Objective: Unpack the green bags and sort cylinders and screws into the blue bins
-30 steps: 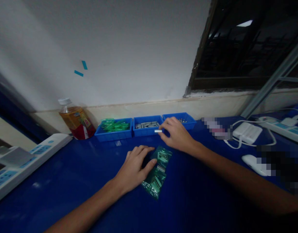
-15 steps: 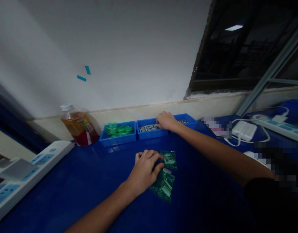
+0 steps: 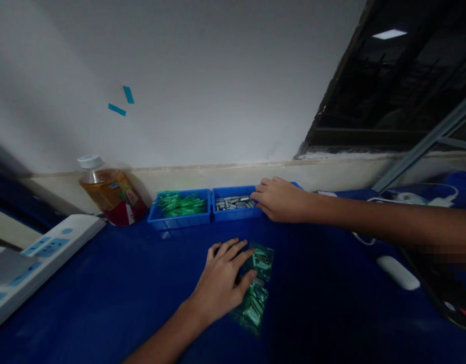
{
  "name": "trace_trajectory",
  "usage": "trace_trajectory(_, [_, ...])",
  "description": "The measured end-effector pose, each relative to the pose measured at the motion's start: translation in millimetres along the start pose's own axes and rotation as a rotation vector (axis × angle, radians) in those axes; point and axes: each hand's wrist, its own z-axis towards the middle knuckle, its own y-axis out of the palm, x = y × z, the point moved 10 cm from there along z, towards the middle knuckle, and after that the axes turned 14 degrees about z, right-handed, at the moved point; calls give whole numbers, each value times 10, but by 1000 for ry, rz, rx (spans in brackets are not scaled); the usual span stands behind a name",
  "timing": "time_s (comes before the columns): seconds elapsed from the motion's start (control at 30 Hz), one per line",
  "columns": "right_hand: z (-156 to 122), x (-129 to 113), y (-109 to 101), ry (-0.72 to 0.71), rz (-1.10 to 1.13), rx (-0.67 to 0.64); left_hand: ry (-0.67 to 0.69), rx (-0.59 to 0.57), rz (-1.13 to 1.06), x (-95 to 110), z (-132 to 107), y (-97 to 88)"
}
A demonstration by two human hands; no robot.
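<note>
My feed is dim: the blue table (image 3: 104,303) sinks to near black at lower right. Light falls from above, brightest on the white wall (image 3: 218,76). A ceiling lamp (image 3: 389,34) glows in the dark window (image 3: 388,101). The bottle (image 3: 107,189) throws a soft shadow rightward. Edges bow near the borders. The green boards (image 3: 261,260) under the left hand (image 3: 221,283) look soft, perhaps motion blur.

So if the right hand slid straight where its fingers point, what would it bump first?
The right hand points left into the middle blue tray, so probably the grey metal pieces there.
</note>
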Motion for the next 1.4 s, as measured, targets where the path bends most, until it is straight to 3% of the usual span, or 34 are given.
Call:
trace_trajectory(0.1, [-33,111,61,-12,10,-69,-19,-13,-9,-22,11,20])
trace_trajectory(0.2, [35,310,277,56,62,-105,-23,-11,-14,-34,14,26])
trace_trajectory(0.33, [178,492,491,130,110,-50,-2,-15,-26,-21,5,21])
trace_trajectory(0.43, [223,538,505,170,148,16,-4,-13,-41,-31,3,6])
trace_trajectory(0.53, [125,439,368,205,227,170,-9,-3,-63,-48,7,-4])
trace_trajectory(0.67, [-314,22,235,213,408,424,-4,24,-75,-58,18,-5])
trace_trajectory(0.8, [-765,-333,565,287,511,346,-4,49,-61,-52,28,-9])
trace_trajectory(0.87, [-919,-368,738,348,556,312,-12,56,-47,-45,32,-17])
trace_trajectory(0.97, [-1016,-334,855,386,689,373,-4,57,-19,-13,35,-19])
trace_trajectory(1.13, [-1069,-253,686,346,948,681,-24,81,-32,-23,47,-67])
trace_trajectory(1.23, [-1196,-280,466,305,931,853,-115,153,-137,-92,49,-217])
trace_trajectory(1.33, [-1343,-473,240,156,792,961,-164,109,-424,-41,64,-269])
trace_trajectory(1.4, [-1384,-660,172,25,704,955,-198,35,-673,40,73,-231])
